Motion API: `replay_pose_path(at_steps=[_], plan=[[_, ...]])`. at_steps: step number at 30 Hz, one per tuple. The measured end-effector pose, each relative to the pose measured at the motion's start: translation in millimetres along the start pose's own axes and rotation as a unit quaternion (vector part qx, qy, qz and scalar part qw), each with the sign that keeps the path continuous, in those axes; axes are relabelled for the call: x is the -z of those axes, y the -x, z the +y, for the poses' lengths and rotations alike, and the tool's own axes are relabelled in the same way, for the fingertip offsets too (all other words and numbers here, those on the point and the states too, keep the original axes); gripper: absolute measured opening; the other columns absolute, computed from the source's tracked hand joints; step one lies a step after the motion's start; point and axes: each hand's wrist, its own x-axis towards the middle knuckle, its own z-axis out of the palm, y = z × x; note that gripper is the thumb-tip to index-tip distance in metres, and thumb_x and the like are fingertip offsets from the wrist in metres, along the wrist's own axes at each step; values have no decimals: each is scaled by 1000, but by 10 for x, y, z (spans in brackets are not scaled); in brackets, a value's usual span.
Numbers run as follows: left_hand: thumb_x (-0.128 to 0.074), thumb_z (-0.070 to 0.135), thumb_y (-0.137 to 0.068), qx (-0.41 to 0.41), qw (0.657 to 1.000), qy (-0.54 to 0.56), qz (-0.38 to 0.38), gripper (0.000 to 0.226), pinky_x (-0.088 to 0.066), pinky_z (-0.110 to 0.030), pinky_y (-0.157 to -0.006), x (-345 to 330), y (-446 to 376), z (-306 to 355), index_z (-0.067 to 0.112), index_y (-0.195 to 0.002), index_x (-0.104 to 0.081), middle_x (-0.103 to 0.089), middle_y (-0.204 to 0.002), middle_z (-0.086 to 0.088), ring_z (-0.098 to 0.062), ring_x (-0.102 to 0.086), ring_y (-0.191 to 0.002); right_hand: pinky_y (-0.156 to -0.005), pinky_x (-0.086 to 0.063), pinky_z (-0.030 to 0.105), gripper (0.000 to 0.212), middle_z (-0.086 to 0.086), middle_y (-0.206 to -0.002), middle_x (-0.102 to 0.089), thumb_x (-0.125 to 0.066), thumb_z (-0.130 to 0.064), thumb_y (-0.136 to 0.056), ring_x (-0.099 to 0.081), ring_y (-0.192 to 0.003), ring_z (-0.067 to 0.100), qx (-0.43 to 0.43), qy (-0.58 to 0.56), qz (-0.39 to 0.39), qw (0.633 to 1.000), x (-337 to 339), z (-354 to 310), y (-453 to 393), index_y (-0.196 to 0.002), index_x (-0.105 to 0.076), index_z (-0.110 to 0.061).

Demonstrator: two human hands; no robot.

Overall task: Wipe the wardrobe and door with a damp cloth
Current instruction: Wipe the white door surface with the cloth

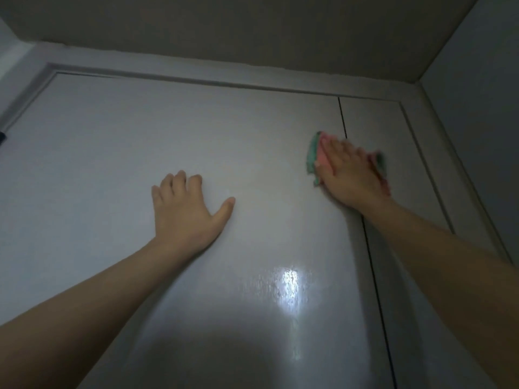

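The right hand (349, 174) lies flat on a pink and green cloth (314, 157) and presses it against the big, smooth, pale grey door panel (140, 141). Its fingers are straight and close together. The cloth peeks out on both sides of the hand: green and pink on the left, and a bit more pink and green on the right. This part looks blurry, so the cloth's folds are hard to see. The cloth sits high up on the panel, right at the thin dark gap (343, 119) that runs down between the big panel and the narrow grey panel (393, 164) beside it.

The left hand (186, 213) holds nothing. It rests on the big panel, well apart from the cloth, with the thumb stuck out to the side and the fingers bent a little at the tips (the palm seems to touch the panel, but it is hard to be sure).

Lower down, the panel has a bright shiny spot (290, 287) with small wet-looking speckles around it. A grey frame (224, 77) runs along the top of both panels. Above it is a dull beige ceiling (252, 29). A grey wall (477, 108) stands on the right side.
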Motion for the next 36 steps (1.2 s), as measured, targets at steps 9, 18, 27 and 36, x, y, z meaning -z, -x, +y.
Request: replay_pose_path(at_steps=[9, 18, 27, 36], plan=[[-25, 75, -79, 20, 1000, 6, -18, 90, -5, -53, -116, 19, 7, 6, 12, -143, -28, -23, -150, -17, -33, -11, -142, -118, 8, 30, 66, -16, -157, 5, -13, -60, -92, 9, -146, 7, 228, -5, -28, 973, -108, -373, 1017, -152, 0, -34], [-26, 56, -82, -63, 992, 106, -8, 70, 5, -50, -115, 25, -17, 779, 20, -141, -33, -31, -146, -8, -22, -16, -141, -119, 0, 36, 61, 2, -161, -6, -10, -45, -98, -4, -148, 21, 18, -2, 27, 999, -100, -143, 245, -154, -3, -21], [-26, 42, -85, -138, 989, 33, 41, 59, -12, -46, -114, -33, -118, 1130, 7, -117, -59, -60, -113, -14, -32, -53, -110, -116, 8, 28, 60, -7, -161, -5, -13, -45, -97, -1, -148, 14, 72, -26, 13, 997, 11, 432, 457, -154, -5, -27], [-20, 53, -81, -137, 989, 23, 45, 71, -7, -48, -113, -132, -29, 1172, 9, -129, -49, -47, -133, -13, -28, -38, -130, -118, 2, 33, 64, -7, -160, 0, -4, -50, -92, 1, -147, 14, 35, -5, 29, 999, -14, 470, 832, -152, 2, -29]])
